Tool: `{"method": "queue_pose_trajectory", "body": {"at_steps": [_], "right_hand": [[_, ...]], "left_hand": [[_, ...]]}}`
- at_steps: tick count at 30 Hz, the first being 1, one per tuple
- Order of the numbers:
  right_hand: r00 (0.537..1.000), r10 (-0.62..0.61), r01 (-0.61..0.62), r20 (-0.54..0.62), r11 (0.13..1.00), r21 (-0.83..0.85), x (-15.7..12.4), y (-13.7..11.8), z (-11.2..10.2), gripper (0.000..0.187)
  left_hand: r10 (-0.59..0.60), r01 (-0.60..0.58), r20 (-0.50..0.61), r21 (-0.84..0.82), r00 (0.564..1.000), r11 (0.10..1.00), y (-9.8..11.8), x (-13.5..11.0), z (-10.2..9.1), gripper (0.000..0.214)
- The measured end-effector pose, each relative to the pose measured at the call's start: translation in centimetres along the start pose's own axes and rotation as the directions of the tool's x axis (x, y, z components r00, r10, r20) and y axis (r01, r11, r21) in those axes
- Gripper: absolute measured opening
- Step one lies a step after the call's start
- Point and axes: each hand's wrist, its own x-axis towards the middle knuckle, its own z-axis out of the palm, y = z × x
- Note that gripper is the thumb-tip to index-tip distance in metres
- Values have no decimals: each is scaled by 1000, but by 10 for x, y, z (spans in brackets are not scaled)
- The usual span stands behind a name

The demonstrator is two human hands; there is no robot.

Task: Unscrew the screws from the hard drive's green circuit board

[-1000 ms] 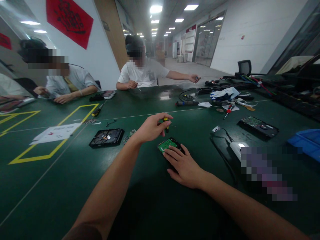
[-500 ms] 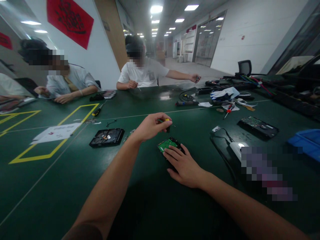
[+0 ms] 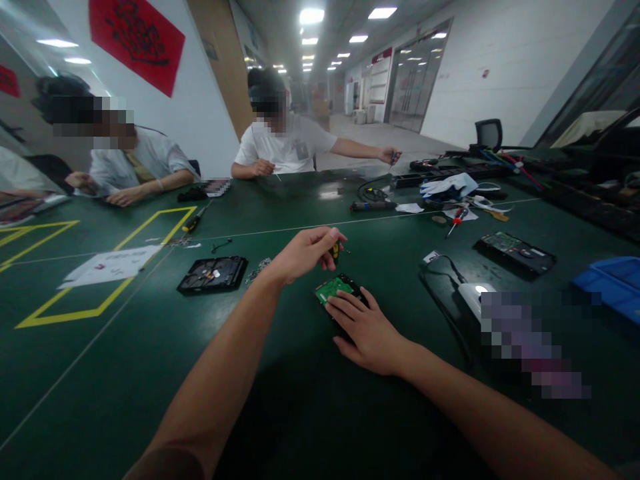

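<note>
My left hand point(image 3: 311, 252) is closed around the yellow-and-black handle of a screwdriver point(image 3: 335, 252), raised just above a hard drive; the screwdriver's shaft is mostly hidden. The hard drive point(image 3: 331, 289) lies on the table with its green circuit board facing up. Across its near part rests my right hand point(image 3: 367, 327), fingers stretched out and spread over the board, covering much of the drive. Beside my left wrist is a small pile of screws point(image 3: 259, 270). Farther left sits an open black drive casing point(image 3: 213, 275) with small bits inside.
To the right are another hard drive point(image 3: 515, 253), a blue bin point(image 3: 610, 287), a white device point(image 3: 473, 297) with a cable, and a red screwdriver point(image 3: 456, 221). A paper sheet point(image 3: 107, 267) and a yellow-handled screwdriver point(image 3: 193, 222) lie left. Co-workers sit across the green table point(image 3: 125, 380).
The screwdriver's handle has turned within my left hand, and the thumb and fingers have shifted on it. My right hand stays on the hard drive.
</note>
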Motion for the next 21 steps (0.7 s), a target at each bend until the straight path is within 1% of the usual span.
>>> {"method": "queue_pose_trajectory", "body": {"at_steps": [2,4,6,8,11,13,16,21], "right_hand": [[1000,0,0,3,1000,1,0,0,0,61],[1000,-1,1,2,1000,-1,0,1,1,62],[1000,-1,1,-3,1000,-4,0,1,1,62],[1000,-1,1,-8,1000,-6,0,1,2,62],[1000,-4,4,-12,1000,-10,0,1,3,62],[1000,-6,5,-11,1000,-11,1,1,3,61],[1000,-6,6,-15,1000,-9,1,1,3,62],[1000,-8,8,-19,1000,1,0,2,2,62]], "left_hand": [[-40,40,0,-47,999,998,1,0,-1,35],[-43,43,-4,-39,999,998,1,0,-2,29],[-14,15,-26,23,1000,1000,1,-1,-2,24],[3,4,-65,98,998,995,1,-2,-2,26],[-3,31,-131,214,991,976,0,-2,0,32],[-3,42,-151,255,989,966,1,-3,0,34],[0,30,-120,246,993,969,2,-3,-1,33],[28,-32,26,144,999,989,6,-5,-6,29]]}}
